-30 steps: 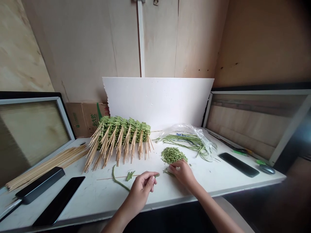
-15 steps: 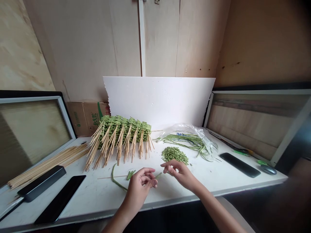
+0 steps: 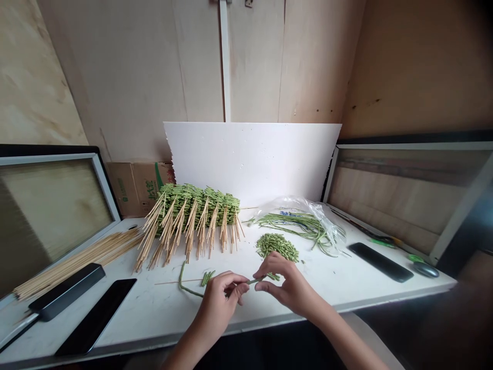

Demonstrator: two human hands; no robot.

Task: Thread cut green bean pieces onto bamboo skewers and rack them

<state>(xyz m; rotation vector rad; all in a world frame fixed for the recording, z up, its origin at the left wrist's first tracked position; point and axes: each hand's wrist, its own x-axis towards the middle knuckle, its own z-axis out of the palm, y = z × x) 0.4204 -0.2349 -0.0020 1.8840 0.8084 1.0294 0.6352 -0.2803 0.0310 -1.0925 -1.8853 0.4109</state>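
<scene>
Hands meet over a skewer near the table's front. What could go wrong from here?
1. The left hand pinches the bamboo skewer with its tip aimed at the right hand, which pinches a bean piece; a slip could prick a fingertip.
2. The right hand sits in front of the pile of cut beans; a jerk might scatter it.

L hand [image 3: 220, 302], R hand [image 3: 289, 288]: prob. pinch-grip

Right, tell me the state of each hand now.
Left hand: closed, pinching a thin bamboo skewer.
Right hand: closed, pinching a green bean piece by the skewer's tip.
</scene>
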